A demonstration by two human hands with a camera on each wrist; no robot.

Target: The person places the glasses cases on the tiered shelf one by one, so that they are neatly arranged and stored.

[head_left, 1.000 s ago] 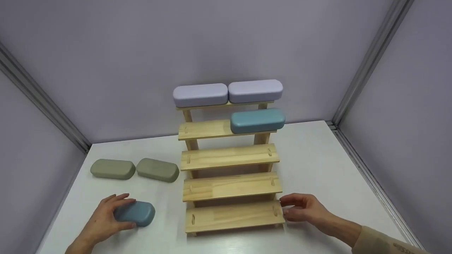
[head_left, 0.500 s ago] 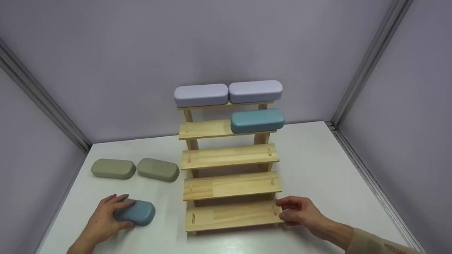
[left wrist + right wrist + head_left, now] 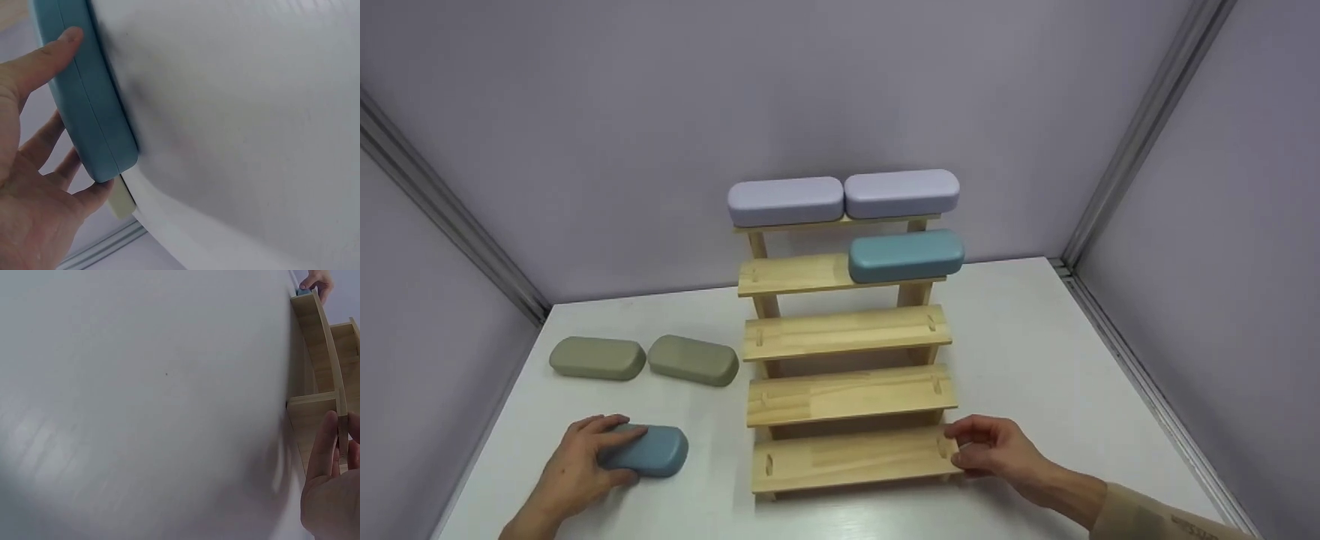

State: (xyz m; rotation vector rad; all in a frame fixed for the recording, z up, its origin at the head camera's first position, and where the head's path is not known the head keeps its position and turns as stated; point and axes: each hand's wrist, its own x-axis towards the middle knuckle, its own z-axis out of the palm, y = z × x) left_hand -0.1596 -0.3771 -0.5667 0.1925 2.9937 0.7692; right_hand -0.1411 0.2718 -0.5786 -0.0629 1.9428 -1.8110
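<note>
At the front left of the table, my left hand [image 3: 570, 471] grips a blue oblong glasses case [image 3: 658, 451], thumb on the near side and fingers over the top and far side. The left wrist view shows a seam along the case [image 3: 93, 104], the thumb pressed across it. My right hand [image 3: 1001, 454] pinches the right end of the lowest board of a stepped wooden display rack [image 3: 847, 461]. In the right wrist view, its thumb lies on one face of the board, the fingers on the other.
Two lavender cases [image 3: 786, 202] fill the rack's top board. A teal case [image 3: 906, 256] sits on the right half of the board below. Two olive-green cases [image 3: 597, 358] lie on the white table [image 3: 1035, 337] left of the rack. Pale walls enclose the table.
My right hand has moved slightly left, from beside the rack onto the lowest board's end. The left thumb has shifted slightly along the blue glasses case, which stays in place.
</note>
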